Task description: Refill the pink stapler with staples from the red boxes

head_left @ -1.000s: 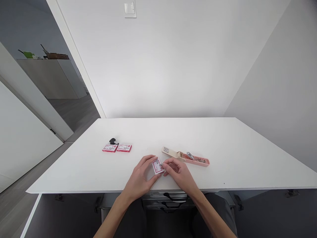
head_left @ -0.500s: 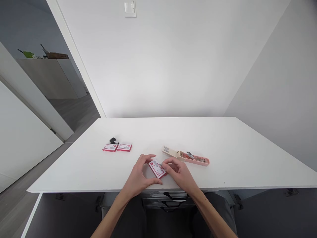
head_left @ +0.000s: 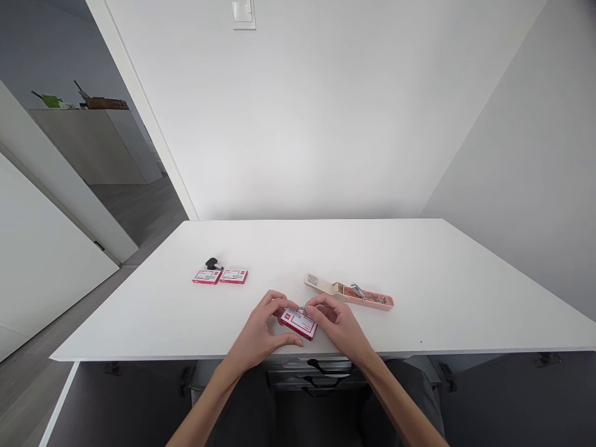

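Note:
Between my hands, near the table's front edge, is a small red-and-white box (head_left: 300,325), printed side up. My left hand (head_left: 265,326) curls around its left end, thumb at the near side, and its index finger reaches over the far side to a small silvery piece (head_left: 302,308). My right hand (head_left: 333,320) pinches that piece between thumb and forefinger above the box's far edge. What kind of piece it is, I cannot make out. Just beyond my right hand lies a long cream-and-pink case (head_left: 367,301), hinged open, with small metal items in its pink half.
Two similar red-and-white boxes (head_left: 234,276) lie side by side farther left on the white table (head_left: 139,310). Behind them sits a small black object with a metal part (head_left: 212,264). A drawer unit with black handles (head_left: 328,367) is below the table edge.
The box has turned and tipped, so its long side now faces me more. My left index finger has moved right, to the silvery piece. My right hand has barely moved.

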Motion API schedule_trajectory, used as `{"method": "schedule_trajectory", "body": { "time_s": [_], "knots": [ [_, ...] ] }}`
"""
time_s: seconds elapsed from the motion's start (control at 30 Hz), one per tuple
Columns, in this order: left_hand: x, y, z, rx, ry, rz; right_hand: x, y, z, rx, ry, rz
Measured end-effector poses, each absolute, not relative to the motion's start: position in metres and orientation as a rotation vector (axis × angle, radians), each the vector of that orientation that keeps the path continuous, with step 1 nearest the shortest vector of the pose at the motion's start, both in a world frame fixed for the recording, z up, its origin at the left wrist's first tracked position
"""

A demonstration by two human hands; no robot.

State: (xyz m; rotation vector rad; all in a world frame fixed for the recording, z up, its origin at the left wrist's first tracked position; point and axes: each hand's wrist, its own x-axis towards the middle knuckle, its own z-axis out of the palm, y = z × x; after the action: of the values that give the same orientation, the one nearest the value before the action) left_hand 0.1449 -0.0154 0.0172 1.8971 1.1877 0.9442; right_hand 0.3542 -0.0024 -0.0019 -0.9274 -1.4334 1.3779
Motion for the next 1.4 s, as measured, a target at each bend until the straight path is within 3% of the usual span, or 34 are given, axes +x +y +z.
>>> {"method": "schedule_trajectory", "body": {
  "time_s": [1.4],
  "knots": [
    [0.1433, -0.0151, 0.0105, 1.586, 1.232, 1.317, 0.3541, -0.0014, -0.0026, -0.874, -1.292, 1.369]
  ]
}}
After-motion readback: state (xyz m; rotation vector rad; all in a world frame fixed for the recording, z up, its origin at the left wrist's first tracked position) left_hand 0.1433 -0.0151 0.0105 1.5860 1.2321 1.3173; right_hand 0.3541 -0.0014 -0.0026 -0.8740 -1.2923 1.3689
